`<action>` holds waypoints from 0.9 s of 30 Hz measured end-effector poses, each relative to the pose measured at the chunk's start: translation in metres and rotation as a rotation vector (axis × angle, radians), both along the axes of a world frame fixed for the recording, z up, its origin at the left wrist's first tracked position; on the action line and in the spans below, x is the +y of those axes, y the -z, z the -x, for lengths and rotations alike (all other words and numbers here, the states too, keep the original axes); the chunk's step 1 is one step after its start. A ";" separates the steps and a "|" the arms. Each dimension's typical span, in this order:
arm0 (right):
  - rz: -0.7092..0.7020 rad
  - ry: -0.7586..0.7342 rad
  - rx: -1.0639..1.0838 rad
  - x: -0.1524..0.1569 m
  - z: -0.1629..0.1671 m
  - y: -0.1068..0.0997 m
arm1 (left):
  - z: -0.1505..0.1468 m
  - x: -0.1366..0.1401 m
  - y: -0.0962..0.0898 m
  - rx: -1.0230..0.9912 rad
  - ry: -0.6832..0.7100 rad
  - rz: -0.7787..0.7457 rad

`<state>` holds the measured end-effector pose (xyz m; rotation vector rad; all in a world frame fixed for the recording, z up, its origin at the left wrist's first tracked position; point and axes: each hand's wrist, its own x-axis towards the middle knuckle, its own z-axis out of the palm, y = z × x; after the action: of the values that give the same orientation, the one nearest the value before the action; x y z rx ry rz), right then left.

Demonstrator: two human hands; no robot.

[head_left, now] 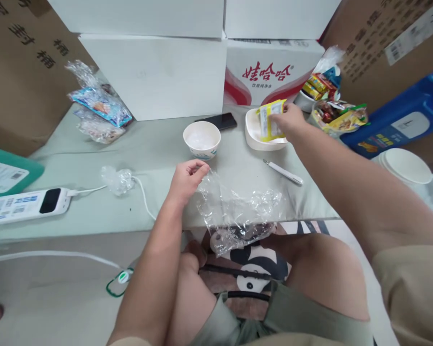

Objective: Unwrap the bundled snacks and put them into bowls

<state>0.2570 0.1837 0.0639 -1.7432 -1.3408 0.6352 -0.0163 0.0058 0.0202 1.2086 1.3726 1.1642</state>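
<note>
My left hand (188,180) pinches the edge of a crumpled clear plastic wrapper (238,211), which hangs over the table's front edge. Farther right, my right hand (290,122) grips a yellow packet (272,120) with a pale printed panel, held over a white plastic tray (254,139). Whether the packet touches the tray I cannot tell. Just beyond my left hand stands a white paper bowl (202,139) with a blue-green pattern. A white utility knife (283,172) lies in front of the tray.
Behind the bowl lies a dark phone (220,121). White boxes (155,77) line the back. Snack packs (101,105) sit at left; a bowl of snacks (339,115) and a blue bottle (400,115) stand at right. A power bank (29,206) with a cable is at front left.
</note>
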 end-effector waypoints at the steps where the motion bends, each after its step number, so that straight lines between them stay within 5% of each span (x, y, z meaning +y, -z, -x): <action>1: 0.019 0.031 -0.046 -0.004 0.002 -0.003 | 0.000 -0.001 -0.001 0.001 0.017 0.002; 4: -0.078 0.018 -0.258 -0.046 0.007 -0.011 | 0.000 -0.003 -0.004 0.009 0.034 0.028; 8: -0.252 -0.524 -0.283 -0.146 0.009 0.011 | 0.002 -0.005 -0.003 0.086 -0.023 0.101; 10: -0.208 -0.770 -0.365 -0.187 0.009 0.033 | 0.004 -0.006 -0.002 0.127 -0.035 0.115; 13: -0.084 -0.883 -0.476 -0.217 0.009 0.061 | 0.009 -0.008 0.002 0.183 -0.065 0.099; 18: -0.174 -0.582 -0.360 -0.211 0.009 0.068 | 0.016 -0.007 0.003 0.191 -0.215 0.198; 22: -0.186 -0.304 -0.112 -0.200 0.012 0.051 | 0.017 -0.003 0.001 -0.079 -0.326 0.194; 27: -0.126 -0.143 0.207 -0.191 0.004 0.049 | 0.009 -0.005 0.003 -0.235 0.052 0.351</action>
<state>0.2528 -0.0070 0.0153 -1.4483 -1.3381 0.7715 -0.0253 0.0010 0.0167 0.8258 1.2933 0.9468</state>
